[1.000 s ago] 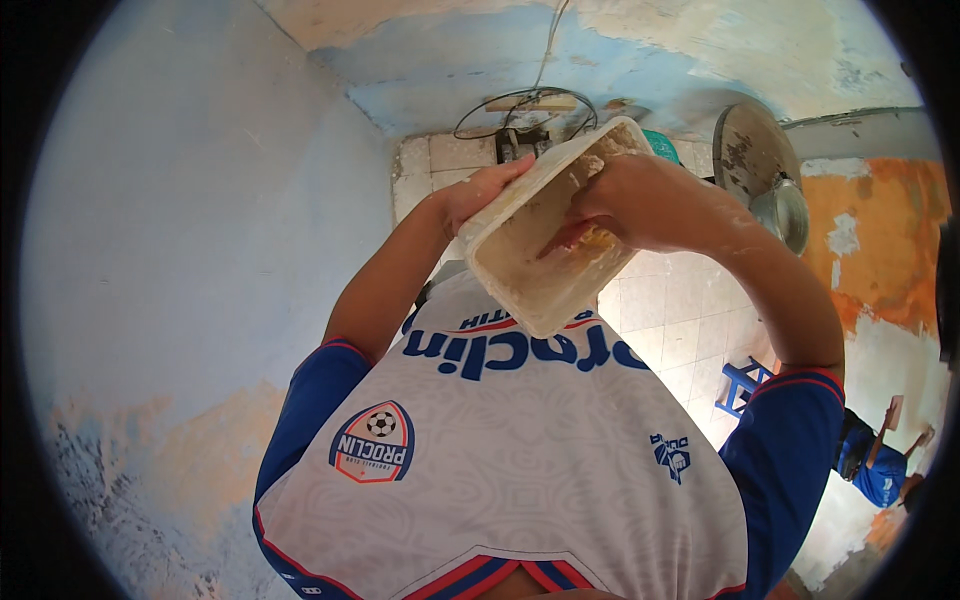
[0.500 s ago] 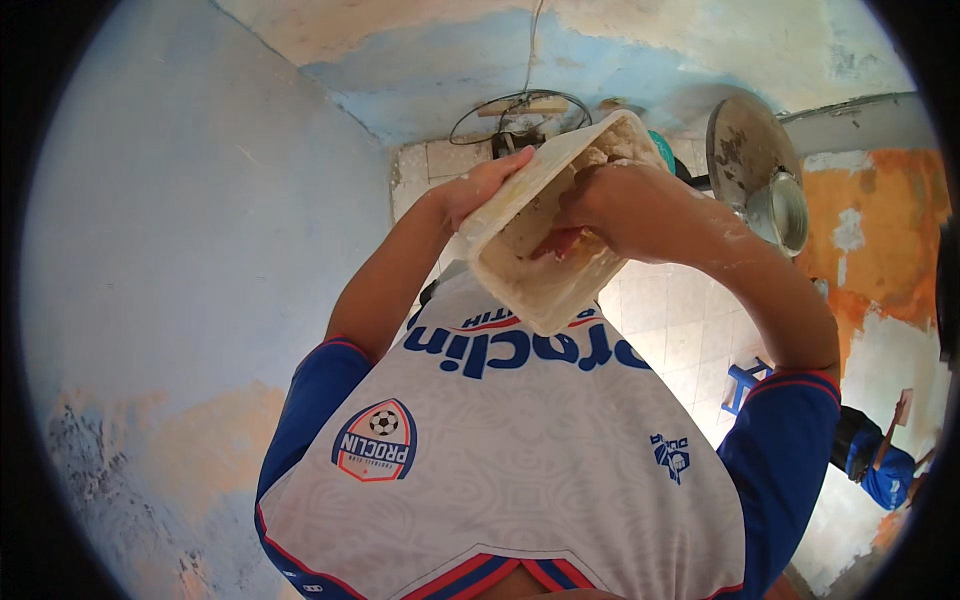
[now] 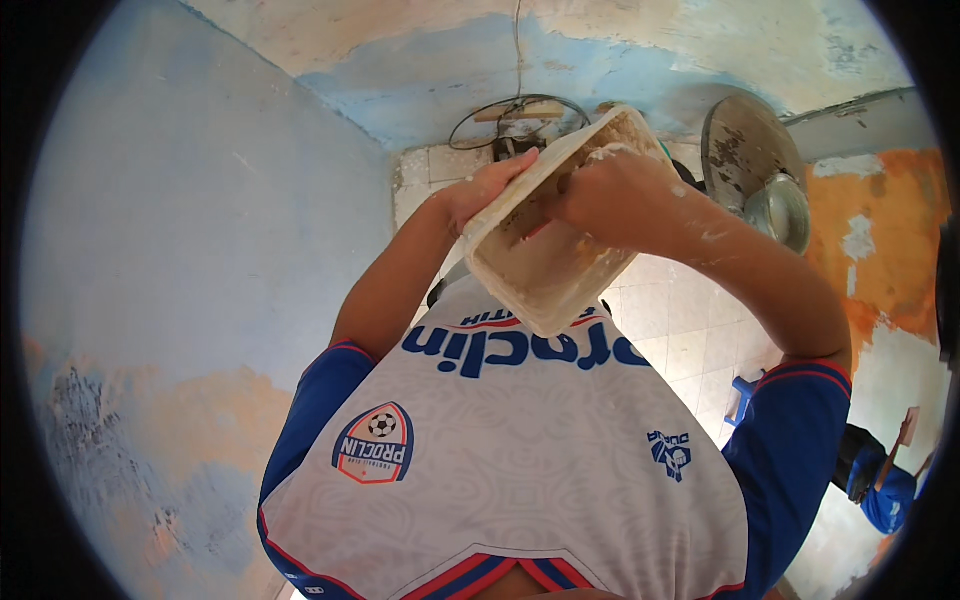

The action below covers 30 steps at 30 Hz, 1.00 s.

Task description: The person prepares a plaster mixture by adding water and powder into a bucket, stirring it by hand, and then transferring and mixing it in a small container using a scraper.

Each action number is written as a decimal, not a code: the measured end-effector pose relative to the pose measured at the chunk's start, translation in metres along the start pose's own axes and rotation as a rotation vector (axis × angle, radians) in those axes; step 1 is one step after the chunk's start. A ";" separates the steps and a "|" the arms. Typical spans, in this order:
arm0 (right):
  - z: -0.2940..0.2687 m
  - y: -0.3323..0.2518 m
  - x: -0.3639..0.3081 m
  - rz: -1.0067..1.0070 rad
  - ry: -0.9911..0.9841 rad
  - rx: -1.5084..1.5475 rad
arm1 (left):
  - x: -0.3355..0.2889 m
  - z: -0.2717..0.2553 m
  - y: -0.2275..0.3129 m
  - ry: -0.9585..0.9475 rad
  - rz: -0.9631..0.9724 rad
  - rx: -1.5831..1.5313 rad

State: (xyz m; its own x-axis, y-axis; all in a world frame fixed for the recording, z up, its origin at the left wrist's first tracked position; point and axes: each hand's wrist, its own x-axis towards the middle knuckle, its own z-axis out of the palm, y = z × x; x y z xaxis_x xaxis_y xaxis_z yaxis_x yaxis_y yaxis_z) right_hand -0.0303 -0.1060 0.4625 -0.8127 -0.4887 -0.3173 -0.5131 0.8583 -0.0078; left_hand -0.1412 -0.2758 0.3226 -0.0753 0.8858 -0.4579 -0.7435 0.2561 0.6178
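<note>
Gripping a tilted, dough-smeared tub (image 3: 552, 262) at chest height, the left hand (image 3: 480, 190) curls its fingers over the tub's left rim; the floury right hand (image 3: 612, 196) reaches inside, fingers bunched, pinching nothing I can make out.

Around us, peeling blue walls (image 3: 190, 220), our pale tiled floor (image 3: 690, 330) beside the patchy orange wall (image 3: 890, 250).

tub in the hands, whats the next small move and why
Probably keep scraping along the inside wall: the tub is tilted, steadied by the left hand on its rim, the right hand reaches inside, and pale residue coats the walls.
</note>
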 end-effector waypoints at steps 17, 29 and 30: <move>0.018 0.024 -0.051 -0.065 0.294 0.066 | 0.023 0.032 -0.015 0.043 0.079 -0.017; 0.013 0.026 -0.064 0.011 -0.098 0.064 | 0.021 0.063 -0.022 0.009 0.076 -0.083; 0.015 0.025 -0.067 0.013 -0.013 0.046 | 0.025 0.058 -0.025 -0.008 0.092 -0.087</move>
State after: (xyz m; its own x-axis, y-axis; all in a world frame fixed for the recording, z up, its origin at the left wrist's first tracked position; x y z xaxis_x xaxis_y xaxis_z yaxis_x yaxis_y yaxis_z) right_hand 0.0153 -0.0496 0.4693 -0.8156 -0.4754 -0.3297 -0.4888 0.8711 -0.0471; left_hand -0.0864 -0.2372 0.3328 -0.1411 0.9071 -0.3967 -0.7885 0.1393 0.5990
